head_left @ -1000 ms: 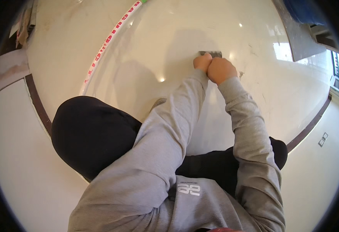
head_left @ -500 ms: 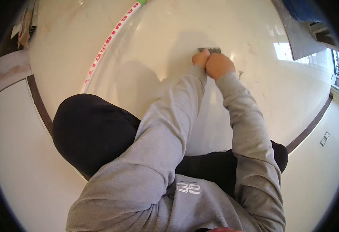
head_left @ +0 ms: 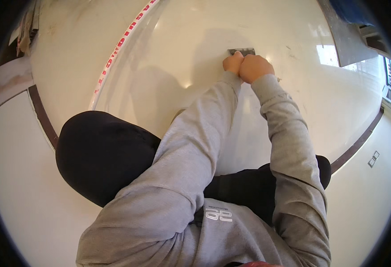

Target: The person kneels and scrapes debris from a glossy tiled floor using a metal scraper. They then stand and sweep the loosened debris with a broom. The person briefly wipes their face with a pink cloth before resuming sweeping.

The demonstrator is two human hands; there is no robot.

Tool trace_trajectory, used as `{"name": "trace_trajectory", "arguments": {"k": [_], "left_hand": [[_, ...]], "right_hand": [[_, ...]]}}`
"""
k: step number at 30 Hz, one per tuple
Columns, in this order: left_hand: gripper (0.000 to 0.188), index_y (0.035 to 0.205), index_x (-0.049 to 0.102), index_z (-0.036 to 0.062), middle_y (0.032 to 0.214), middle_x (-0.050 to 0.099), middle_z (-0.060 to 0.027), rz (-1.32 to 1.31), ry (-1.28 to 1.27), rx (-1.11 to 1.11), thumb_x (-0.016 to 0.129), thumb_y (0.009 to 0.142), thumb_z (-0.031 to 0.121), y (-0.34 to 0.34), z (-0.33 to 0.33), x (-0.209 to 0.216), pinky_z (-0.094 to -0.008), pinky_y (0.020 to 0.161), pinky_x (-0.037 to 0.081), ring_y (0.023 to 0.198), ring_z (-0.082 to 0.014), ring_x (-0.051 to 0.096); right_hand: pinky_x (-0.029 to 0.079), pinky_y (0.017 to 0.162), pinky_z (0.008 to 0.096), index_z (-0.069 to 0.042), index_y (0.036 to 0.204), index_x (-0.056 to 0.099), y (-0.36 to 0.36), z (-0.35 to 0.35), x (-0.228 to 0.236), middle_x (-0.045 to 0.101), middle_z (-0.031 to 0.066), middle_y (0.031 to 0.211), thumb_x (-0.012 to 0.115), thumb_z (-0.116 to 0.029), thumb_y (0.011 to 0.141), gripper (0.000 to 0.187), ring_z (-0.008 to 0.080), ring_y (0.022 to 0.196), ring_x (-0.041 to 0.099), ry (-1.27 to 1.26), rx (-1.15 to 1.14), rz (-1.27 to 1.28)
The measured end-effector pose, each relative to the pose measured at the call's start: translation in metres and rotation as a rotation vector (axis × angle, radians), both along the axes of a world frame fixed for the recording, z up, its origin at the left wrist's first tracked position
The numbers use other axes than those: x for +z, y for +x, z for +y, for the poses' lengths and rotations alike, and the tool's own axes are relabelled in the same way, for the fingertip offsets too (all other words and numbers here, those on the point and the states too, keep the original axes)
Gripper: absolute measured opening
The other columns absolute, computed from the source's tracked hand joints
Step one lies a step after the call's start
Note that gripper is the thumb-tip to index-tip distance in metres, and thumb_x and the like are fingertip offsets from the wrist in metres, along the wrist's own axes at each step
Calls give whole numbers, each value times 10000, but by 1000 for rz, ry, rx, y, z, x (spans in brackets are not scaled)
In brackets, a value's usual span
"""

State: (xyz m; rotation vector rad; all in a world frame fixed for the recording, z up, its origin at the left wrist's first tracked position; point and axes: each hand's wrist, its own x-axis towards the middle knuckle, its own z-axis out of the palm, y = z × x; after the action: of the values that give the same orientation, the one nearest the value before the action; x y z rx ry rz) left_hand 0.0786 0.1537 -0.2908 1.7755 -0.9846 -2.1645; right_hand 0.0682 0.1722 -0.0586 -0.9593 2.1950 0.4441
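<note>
Ahead of me, a scraper (head_left: 248, 51) with a wide, dark grey blade meets the glossy cream floor (head_left: 320, 102). My left hand (head_left: 232, 63) is closed on it, with the thumb up near the blade. Pressed against its right side, my right hand (head_left: 256, 69) is wrapped round the same tool. Between them the hands hide the scraper's handle. Both arms, in grey sleeves, stretch forward between my bent knees.
White tape with red markings (head_left: 115, 55) runs along the floor at the left. A grey-brown board (head_left: 349, 38) lies at the far right, and boards (head_left: 26, 33) stand far left. Dark skirting edges (head_left: 43, 115) border both sides, with a wall socket (head_left: 373, 159) on the right.
Both hands have shifted slightly farther away with the scraper, and more of its blade shows. Their grip stays the same. The view has tilted a little.
</note>
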Motion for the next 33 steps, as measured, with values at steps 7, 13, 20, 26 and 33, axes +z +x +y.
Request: {"name": "trace_trajectory", "arguments": {"k": [7, 13, 20, 26, 33], "left_hand": [[553, 923, 637, -140, 1025, 632, -328, -22, -132, -155, 479, 824, 380, 5, -3, -5, -396, 915, 459, 1039, -400, 613], [554, 964, 627, -151, 1036, 637, -323, -4, -89, -68, 513, 803, 367, 4, 16, -22, -375, 882, 472, 1039, -380, 618], [479, 944, 611, -132, 984, 653, -296, 151, -33, 110, 531, 791, 315, -3, 7, -28, -428, 802, 486, 931, -360, 640], [455, 905, 637, -121, 969, 658, -300, -252, -323, -296, 503, 820, 306, 9, 8, 26, -424, 824, 486, 931, -388, 647], [598, 921, 667, -104, 1003, 644, -311, -86, -257, -293, 371, 875, 413, 9, -18, 37, -425, 967, 418, 1054, -411, 602]], "right_hand": [[517, 829, 414, -41, 969, 682, -5, 18, -35, 679, 181, 1018, 477, -177, 854, 271, 331, 963, 648, -232, -90, 62], [520, 821, 425, -37, 965, 686, -1, 7, -4, 676, 189, 1027, 476, -173, 852, 275, 326, 961, 652, -91, -96, 19], [532, 786, 421, -63, 946, 699, -1, 9, -20, 693, 171, 971, 527, -206, 832, 250, 335, 915, 666, -158, -48, 84], [535, 789, 403, -79, 980, 690, 2, 27, -32, 700, 150, 955, 498, -236, 851, 279, 324, 905, 668, -177, -89, 66], [519, 812, 451, -83, 1063, 643, -3, 25, -46, 675, 185, 1025, 419, -233, 906, 312, 366, 938, 645, -296, -134, 47]]}}
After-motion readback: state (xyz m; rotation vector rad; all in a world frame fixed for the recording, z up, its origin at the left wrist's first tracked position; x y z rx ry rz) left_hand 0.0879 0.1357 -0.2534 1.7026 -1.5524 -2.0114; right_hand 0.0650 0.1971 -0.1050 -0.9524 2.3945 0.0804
